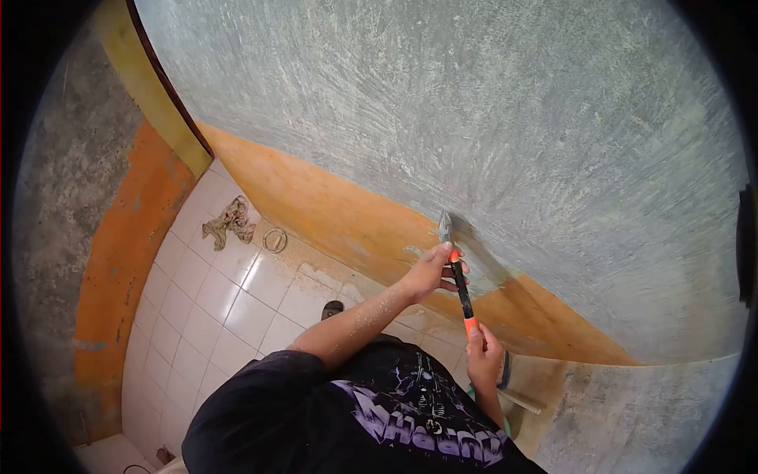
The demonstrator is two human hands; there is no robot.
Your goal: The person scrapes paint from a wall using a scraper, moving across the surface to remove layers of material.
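Small hatchet (456, 272), grey head pressed against the grey plastered wall (489, 118) right at the edge where grey meets the orange paint band (332, 209), black handle with orange ends slanting down toward the body. Left hand (430, 271) wrapped around the top of the handle just under the head, fingers closed on it, forearm dusted with pale powder. Right hand (483, 355) closed around the lower orange end of the handle. Scraped, bare patch just right of the head, orange band running on below it to the lower right. White tiled floor (213, 300) down at the left, open and mostly bare, pale debris lying along the foot of the wall. Crumpled rag (230, 220) and a ring-shaped thing (275, 239) lying near each other close to the wall base, well apart from the hands. Dark sandal tip (332, 308) on the tiles below the left forearm. Second wall (95, 237) at the far left, grey above and orange below, meeting the floor in a corner. Black T-shirt (355, 419) with purple and white lettering, upside down and not readable.
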